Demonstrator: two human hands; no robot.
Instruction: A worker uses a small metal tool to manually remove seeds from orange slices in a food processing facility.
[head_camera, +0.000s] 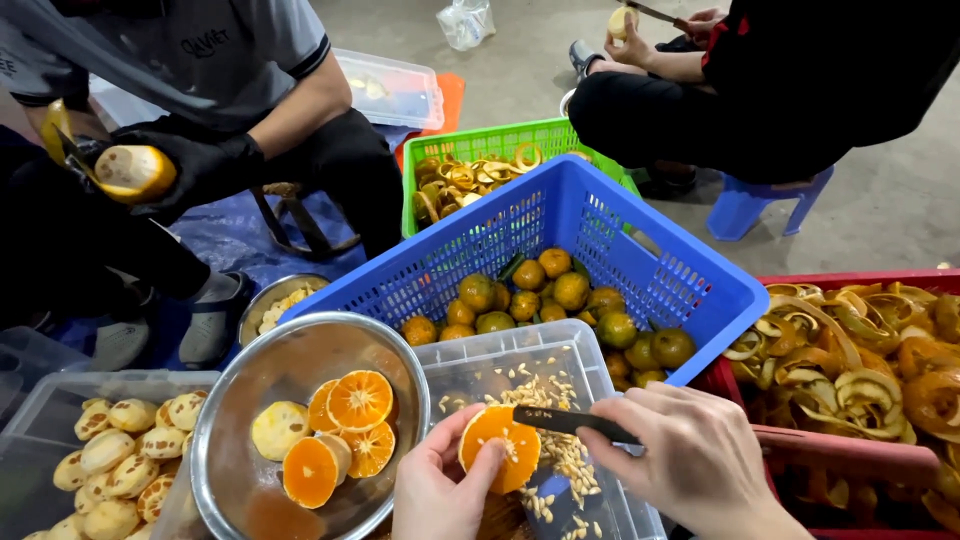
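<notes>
My left hand (440, 490) grips a cut orange half (497, 447), cut face up, over a clear plastic tub (590, 350) strewn with seeds. My right hand (690, 460) holds a black-handled knife (560, 421) whose tip rests on the orange's cut face. To the left stands a steel bowl (290, 350) holding several orange halves (345, 420) and a peeled fruit. Behind the tub is a blue basket (560, 205) of whole green-orange citrus (560, 295).
A red crate (850, 282) of orange peels sits at right, a green basket (480, 145) of peels behind the blue one. A clear tub (60, 385) of peeled fruit is at lower left. Two other people sit opposite; one's black-gloved hand (190, 165) peels a fruit.
</notes>
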